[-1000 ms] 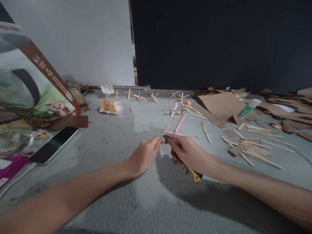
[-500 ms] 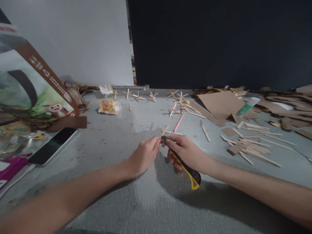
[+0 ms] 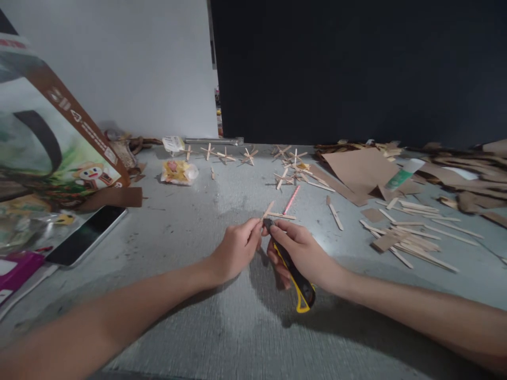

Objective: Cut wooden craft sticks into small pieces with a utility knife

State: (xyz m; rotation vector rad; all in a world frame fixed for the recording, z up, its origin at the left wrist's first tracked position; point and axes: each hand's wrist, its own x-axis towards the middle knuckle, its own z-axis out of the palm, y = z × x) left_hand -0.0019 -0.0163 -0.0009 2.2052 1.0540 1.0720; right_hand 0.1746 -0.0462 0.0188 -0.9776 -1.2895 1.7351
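Gripping utility knife (image 3: pixel 296 277), right hand (image 3: pixel 307 252); left hand (image 3: pixel 234 251) pinched shut at its tip; phone (image 3: pixel 85 235) left, loose sticks (image 3: pixel 412 247) right.

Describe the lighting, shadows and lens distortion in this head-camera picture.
Head view: dim, with a brighter patch on the grey table; the right hand and its yellow-black utility knife throw a dark shadow beneath them; wide-angle stretch bends the edges; far stick crosses look soft.

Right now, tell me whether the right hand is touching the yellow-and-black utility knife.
Touching. The head view shows the right hand closed around the utility knife, fingers wrapped over its handle, the yellow-edged tail sticking out below the palm.
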